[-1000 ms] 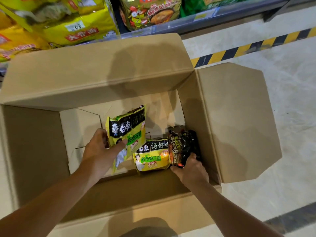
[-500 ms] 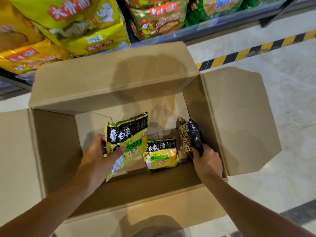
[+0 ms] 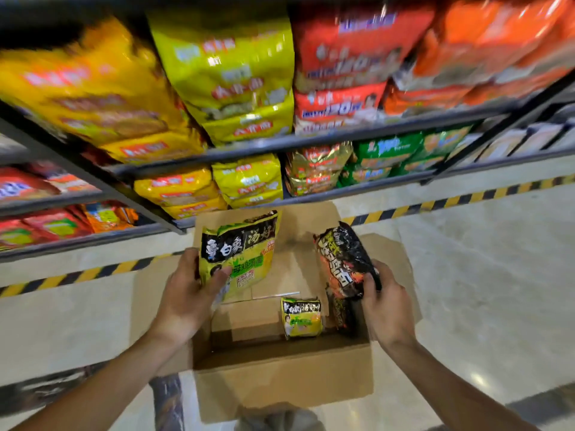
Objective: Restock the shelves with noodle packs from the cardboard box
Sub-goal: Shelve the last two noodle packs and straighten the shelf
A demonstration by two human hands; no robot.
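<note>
Hands up over the cardboard box (image 3: 280, 381), one pack in each: your left hand (image 3: 186, 293) grips a green-and-black noodle pack (image 3: 239, 253) by its lower left corner, thumb pressed across the front and fingers wrapped behind, the pack upright and tilted a touch to the right; your right hand (image 3: 385, 306) is clamped on a black-and-orange noodle pack (image 3: 345, 259) at its lower end, fingers curled round the right edge, that pack leaning up and to the left. Both packs are lifted clear above the open box, which sits on the pale floor (image 3: 482, 290) with its flaps spread out. Down on the box bottom lies a small yellow-green pack (image 3: 301, 317), and just to its right another dark pack (image 3: 340, 312) stands against the right wall, partly hidden under your right hand's load. Ahead of you the dark metal shelves (image 3: 311, 140) are crowded with big yellow, red, orange and green multipacks, blurred in the upper rows, and a yellow-and-black hazard stripe (image 3: 435, 202) runs along the floor at the foot of the shelving
</note>
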